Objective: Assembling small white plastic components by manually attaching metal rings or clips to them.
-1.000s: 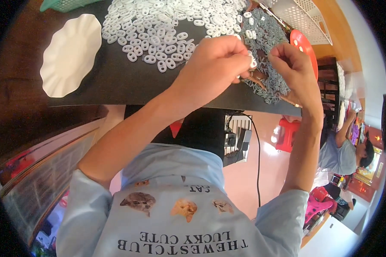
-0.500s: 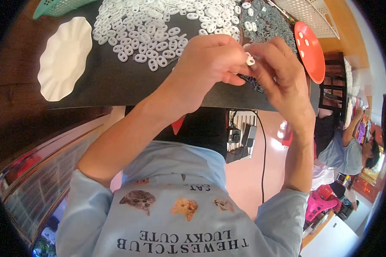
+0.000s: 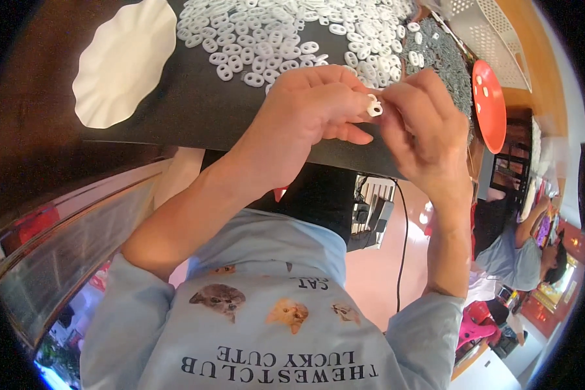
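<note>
Over the near edge of the dark table, both hands meet around a small white plastic piece (image 3: 374,108) with a hole in it, much like a cord lock. My left hand (image 3: 312,107) pinches it between thumb and forefinger, the other fingers curled. Against its right side press the closed fingertips of my right hand (image 3: 429,120); whether they grip a further small part is hidden. Beyond the hands lies a big pile of white oval two-holed pieces (image 3: 263,49). To its right is a heap of small grey parts (image 3: 439,58), too fine to make out.
A white scalloped dish (image 3: 123,65) lies at the table's left. On the right is a red plate (image 3: 491,120) with a few white pieces, near a white perforated basket (image 3: 491,39). Another person (image 3: 517,250) sits far right. A black cable (image 3: 403,253) hangs below the table.
The view has shifted, so the table things appear farther right and higher. Both hands stay together at the white piece, which has turned slightly between the fingers.
</note>
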Motion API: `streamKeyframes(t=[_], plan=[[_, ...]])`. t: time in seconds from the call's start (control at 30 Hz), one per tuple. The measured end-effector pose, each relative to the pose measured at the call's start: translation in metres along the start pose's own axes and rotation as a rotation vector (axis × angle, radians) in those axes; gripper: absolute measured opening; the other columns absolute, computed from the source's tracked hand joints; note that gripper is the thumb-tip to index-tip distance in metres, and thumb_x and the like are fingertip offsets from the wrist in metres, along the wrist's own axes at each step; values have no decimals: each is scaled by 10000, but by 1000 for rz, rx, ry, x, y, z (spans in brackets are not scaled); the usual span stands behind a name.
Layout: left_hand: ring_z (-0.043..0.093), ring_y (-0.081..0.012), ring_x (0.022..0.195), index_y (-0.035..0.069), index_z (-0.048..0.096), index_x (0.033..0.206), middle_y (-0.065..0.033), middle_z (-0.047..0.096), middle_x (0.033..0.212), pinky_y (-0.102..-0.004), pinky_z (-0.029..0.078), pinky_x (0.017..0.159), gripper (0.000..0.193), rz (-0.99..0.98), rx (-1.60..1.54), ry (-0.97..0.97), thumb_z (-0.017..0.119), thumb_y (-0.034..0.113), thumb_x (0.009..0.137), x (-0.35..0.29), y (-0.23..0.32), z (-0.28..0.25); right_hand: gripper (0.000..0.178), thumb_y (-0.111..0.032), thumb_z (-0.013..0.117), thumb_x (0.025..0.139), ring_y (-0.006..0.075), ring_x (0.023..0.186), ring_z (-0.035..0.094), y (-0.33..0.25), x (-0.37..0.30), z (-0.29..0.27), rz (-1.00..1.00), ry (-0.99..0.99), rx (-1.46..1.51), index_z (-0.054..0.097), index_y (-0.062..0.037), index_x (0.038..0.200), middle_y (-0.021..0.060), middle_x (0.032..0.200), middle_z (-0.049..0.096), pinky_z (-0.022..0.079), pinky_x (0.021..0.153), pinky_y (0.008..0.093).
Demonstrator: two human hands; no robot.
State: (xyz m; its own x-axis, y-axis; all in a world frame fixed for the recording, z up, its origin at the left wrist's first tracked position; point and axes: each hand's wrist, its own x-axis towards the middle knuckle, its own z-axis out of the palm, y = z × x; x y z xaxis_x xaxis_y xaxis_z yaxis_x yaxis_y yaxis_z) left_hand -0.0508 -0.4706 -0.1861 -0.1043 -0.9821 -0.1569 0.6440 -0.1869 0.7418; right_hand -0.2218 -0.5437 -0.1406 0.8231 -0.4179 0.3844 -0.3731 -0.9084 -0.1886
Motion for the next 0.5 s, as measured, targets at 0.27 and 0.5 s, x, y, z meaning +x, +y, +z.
streamKeyframes(t=[0.27, 0.5], plan=[[598, -124, 944, -22, 602, 1025, -90, 646, 1033, -245, 472, 828, 175, 249, 256, -19, 530, 95, 918, -17, 1, -11, 95, -69, 618, 901, 17, 667, 419, -20, 13, -6, 576, 2, 916, 584, -4, 841, -59, 713, 504, 344, 588, 176], [488, -37, 764, 25, 572, 1003, 17, 567, 849, -176, 397, 687, 117, 147, 320, -70, 544, 124, 947, -29, 11, -17, 93, -94, 591, 912, 16, 649, 405, -20, 12, 1, 569, -91, 983, 585, -3, 925, -44, 788, 510, 288, 557, 170]])
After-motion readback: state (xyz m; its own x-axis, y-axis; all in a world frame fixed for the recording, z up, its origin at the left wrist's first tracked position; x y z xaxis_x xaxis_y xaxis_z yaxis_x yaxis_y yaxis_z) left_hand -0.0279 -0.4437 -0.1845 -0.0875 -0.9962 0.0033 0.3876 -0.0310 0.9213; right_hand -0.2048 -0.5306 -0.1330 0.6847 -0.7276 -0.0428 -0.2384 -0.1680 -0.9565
